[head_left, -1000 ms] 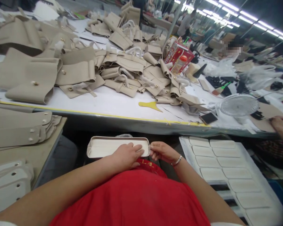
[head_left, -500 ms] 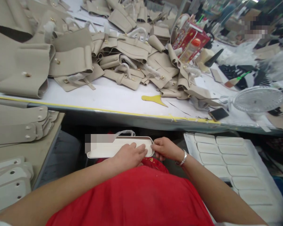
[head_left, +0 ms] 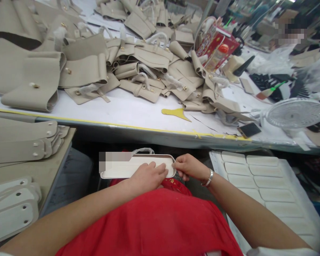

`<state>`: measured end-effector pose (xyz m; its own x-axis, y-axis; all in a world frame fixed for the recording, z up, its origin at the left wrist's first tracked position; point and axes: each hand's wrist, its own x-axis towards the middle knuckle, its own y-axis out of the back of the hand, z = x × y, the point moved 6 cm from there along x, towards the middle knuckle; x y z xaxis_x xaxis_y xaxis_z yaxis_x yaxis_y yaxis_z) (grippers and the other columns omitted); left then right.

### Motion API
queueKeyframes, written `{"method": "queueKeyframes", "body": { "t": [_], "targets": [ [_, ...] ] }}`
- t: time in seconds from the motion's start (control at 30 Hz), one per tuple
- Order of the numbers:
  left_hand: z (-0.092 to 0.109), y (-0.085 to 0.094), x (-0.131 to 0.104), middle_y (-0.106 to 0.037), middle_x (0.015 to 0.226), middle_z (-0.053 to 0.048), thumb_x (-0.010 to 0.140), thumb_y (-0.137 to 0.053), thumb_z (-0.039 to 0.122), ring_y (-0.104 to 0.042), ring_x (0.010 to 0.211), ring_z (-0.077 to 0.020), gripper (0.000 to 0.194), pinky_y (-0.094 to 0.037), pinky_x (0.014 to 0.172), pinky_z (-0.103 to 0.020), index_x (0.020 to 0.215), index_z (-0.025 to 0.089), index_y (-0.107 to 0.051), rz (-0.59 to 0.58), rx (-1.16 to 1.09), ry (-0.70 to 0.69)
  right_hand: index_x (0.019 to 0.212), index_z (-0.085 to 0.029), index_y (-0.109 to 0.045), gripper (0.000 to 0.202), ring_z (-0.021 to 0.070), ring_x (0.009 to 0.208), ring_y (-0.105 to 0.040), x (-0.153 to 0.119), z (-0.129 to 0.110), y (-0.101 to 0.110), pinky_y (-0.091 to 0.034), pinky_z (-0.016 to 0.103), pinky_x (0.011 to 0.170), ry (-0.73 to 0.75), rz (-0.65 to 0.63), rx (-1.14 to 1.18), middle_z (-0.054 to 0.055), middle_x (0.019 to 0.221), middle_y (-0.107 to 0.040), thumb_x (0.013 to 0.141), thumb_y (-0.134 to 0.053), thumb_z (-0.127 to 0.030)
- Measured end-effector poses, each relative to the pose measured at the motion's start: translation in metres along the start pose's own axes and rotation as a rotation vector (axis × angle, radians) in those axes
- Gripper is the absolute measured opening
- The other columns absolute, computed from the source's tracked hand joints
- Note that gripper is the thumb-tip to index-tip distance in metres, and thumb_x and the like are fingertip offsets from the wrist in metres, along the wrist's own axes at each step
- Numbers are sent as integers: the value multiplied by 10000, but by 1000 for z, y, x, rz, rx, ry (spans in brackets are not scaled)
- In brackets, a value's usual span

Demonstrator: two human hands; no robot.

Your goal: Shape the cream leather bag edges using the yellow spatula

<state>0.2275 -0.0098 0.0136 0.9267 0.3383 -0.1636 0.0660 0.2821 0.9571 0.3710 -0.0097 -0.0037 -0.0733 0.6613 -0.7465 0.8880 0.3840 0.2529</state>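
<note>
Over my lap lies a long, pale bag panel (head_left: 134, 166) with a raised rim and rounded corners; its upper left part is blurred out. My left hand (head_left: 149, 174) rests on the panel's inner face near the right end, fingers spread and lying flat. At the right end, my right hand (head_left: 188, 166) pinches the rim between thumb and bent fingers; a bracelet (head_left: 209, 177) circles that wrist. Behind the panel's top edge rises a looped handle (head_left: 144, 150) wrapped in clear plastic. The panel's underside is hidden.
Beige bag parts (head_left: 146, 57) are heaped across the white table (head_left: 109, 113). Near its front edge lie a yellow tool (head_left: 176, 113), a phone (head_left: 249, 130) and a fan (head_left: 296, 113). Stacked strips (head_left: 16, 149) stand at left; pale panels (head_left: 266, 181) lie in rows at right.
The whole view has shifted slightly, so things appear a little farther right. Both hands keep nearly the same place on the bag panel.
</note>
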Motion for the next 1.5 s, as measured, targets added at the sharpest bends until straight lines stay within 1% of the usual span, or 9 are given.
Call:
{"method": "queueKeyframes", "body": {
  "t": [0.23,0.33,0.53,0.67,0.8,0.93,1.0,1.13,1.5],
  "targets": [
    [-2,3,-1,-480,1211,-94,837,-492,426,-505,836,-217,445,-429,613,-317,1223,211,-440,10,-3,-2,710,-117,-537,383,72,420,-574,4,20,-8,-451,142,397,52,-217,451,20,624,-654,694,-656,-480],
    [-2,7,-3,-491,1198,-82,853,-470,397,-509,817,-210,400,-431,606,-318,1210,217,-453,27,-1,0,650,-127,-509,390,55,365,-532,11,32,-12,-409,123,355,84,-185,584,-15,537,-616,642,-710,-461],
    [-5,2,1,-522,1192,-74,860,-461,397,-518,803,-215,404,-437,596,-309,1214,203,-474,48,-28,-10,591,-143,-484,432,57,321,-482,12,25,-11,-371,133,320,102,55,321,-23,439,-566,662,-657,-532],
    [-4,10,-8,-491,1266,-100,852,-482,412,-532,879,-238,483,-467,698,-350,1276,185,-431,89,-154,-36,595,-158,-463,468,68,326,-481,3,10,-9,-377,157,327,79,60,103,-16,440,-562,667,-613,-595],
    [-44,41,-62,-410,1344,-111,841,-505,428,-544,954,-181,576,-477,775,-288,1346,215,-327,396,-647,69,628,-155,-469,511,63,354,-490,3,10,-7,-386,156,348,-17,-44,-4,-1,491,-576,667,-578,-652],
    [-132,27,-163,-593,913,-52,856,-468,412,-547,678,-91,307,-456,570,-189,1025,163,-532,919,-1033,749,668,-149,-487,537,54,405,-511,8,18,-9,-394,139,381,-97,-165,3,7,551,-582,689,-536,-683],
    [-153,-7,-185,-547,698,4,774,-570,454,-487,525,-60,322,-388,449,-151,840,143,-517,794,-1261,916,676,-148,-494,548,47,407,-502,8,18,-11,-391,133,384,-97,-210,35,-3,545,-562,694,-518,-696],
    [-151,-53,-173,-503,550,40,694,-646,490,-478,441,-64,399,-372,387,-136,754,158,-435,320,-1550,858,688,-147,-509,562,42,384,-479,9,17,-12,-391,135,371,-136,-255,9,-14,522,-540,684,-515,-709],
    [-156,-50,-153,-535,744,4,718,-614,509,-585,658,-157,412,-487,428,-214,903,181,-448,-122,-1503,729,668,-122,-572,525,65,378,-525,18,9,-10,-422,144,374,-146,-360,30,11,512,-599,657,-601,-647]
  ]
}}
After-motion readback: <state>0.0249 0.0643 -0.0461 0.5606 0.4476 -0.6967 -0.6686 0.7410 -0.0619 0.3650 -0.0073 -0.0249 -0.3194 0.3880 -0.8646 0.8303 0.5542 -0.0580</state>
